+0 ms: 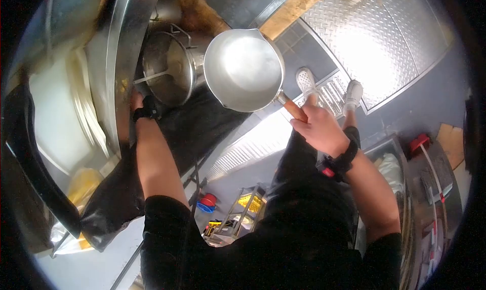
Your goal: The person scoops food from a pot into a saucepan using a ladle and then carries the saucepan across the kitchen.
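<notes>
My right hand (pixel 319 125) is closed round the wooden handle of a metal saucepan (pixel 245 72). The pan has pouring lips on its rim, and its bright inside faces up toward me. To its left, a larger steel pot (pixel 185 80) with a loop handle stands tilted in this view. A pale rod-like utensil (pixel 152 78) crosses the pot's mouth. My left hand (pixel 137 100) reaches beside that pot, near the rod's outer end, by the metal counter edge. Its fingers are mostly hidden and dark, so I cannot tell what they grip.
A steel counter edge (pixel 120 62) runs along the left, with a black cover (pixel 114 211) below it. Metal floor grating (pixel 253 143) and a diamond-plate panel (pixel 377 42) lie underfoot. White shoes (pixel 306 81) stand ahead. A rack (pixel 238 219) with yellow items is behind me.
</notes>
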Tool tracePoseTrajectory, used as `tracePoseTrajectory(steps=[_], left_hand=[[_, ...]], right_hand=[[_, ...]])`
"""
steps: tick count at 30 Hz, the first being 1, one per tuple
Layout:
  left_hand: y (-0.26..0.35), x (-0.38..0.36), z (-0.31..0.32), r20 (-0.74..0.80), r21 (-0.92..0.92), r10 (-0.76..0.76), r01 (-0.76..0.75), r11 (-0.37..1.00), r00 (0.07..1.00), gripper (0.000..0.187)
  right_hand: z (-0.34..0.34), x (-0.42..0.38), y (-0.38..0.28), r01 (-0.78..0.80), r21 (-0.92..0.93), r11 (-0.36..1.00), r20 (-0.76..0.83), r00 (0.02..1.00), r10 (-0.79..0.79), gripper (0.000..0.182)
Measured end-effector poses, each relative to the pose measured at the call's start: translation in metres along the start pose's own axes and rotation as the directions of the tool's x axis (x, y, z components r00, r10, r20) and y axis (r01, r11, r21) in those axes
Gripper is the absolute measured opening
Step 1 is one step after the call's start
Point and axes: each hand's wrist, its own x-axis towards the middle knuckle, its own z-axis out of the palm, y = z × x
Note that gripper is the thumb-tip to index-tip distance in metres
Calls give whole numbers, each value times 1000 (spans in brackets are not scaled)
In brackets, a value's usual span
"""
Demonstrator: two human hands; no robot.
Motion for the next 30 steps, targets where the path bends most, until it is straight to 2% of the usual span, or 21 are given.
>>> tracePoseTrajectory(steps=[1,2,4,5,6,9,11,13,14,16,18,19,20,22,24,26,27,28,30], left_hand=[[0,1,-2,-93,2,64,-64,998,994,58],[-24,18,28,-2,-165,68,-67,984,998,56],[-42,45,37,178,-477,75,19,879,981,51],[-27,40,40,210,-257,-66,120,959,976,48],[15,26,3,220,-167,-158,197,966,963,46],[79,10,-79,271,-168,-250,301,939,930,41],[106,0,-126,297,-184,-263,325,928,918,41],[123,-9,-166,453,-250,-185,323,913,872,38],[135,-15,-196,450,-253,-194,333,908,872,38],[165,-29,-256,582,-317,29,194,928,813,50],[195,-35,-284,611,-300,-27,263,917,791,46],[204,-36,-293,642,-280,-67,315,907,764,43],[209,-38,-304,635,-286,-77,327,901,769,43],[217,-41,-321,661,-325,-121,427,844,741,41],[222,-45,-334,663,-344,-89,408,846,743,40],[230,-55,-341,528,-385,-99,342,857,844,39],[235,-59,-333,449,-416,-132,338,844,884,38],[239,-61,-318,446,-421,-139,344,839,884,38],[245,-62,-294,294,-525,-97,245,815,951,34]], right_hand=[[-2,0,-1,91,-36,995,-4,996,-91,28],[-3,1,-2,181,-74,981,-5,983,-181,27],[3,2,3,132,-42,990,-18,991,-133,27],[6,2,5,80,-6,997,-27,996,-80,27],[8,4,5,81,-12,997,-28,996,-82,27],[9,6,2,39,51,998,10,999,-39,29],[9,7,-4,-54,73,996,18,998,53,31],[8,9,-15,-91,103,990,45,995,87,31],[6,11,-21,-137,137,981,68,989,128,31],[5,14,-25,-117,96,988,65,992,111,31],[4,14,-31,-88,53,995,59,995,85,31],[2,13,-35,-135,57,989,77,988,131,32],[1,11,-38,-184,61,981,93,980,178,32],[2,9,-37,-177,45,983,90,981,173,32],[-3,5,-44,-172,30,985,92,981,169,33],[-10,1,-62,-260,93,961,148,958,245,32],[-10,1,-64,-249,85,965,146,961,235,32],[-8,1,-64,-253,92,963,157,959,237,32],[-6,-3,-66,-262,91,961,167,955,245,32]])
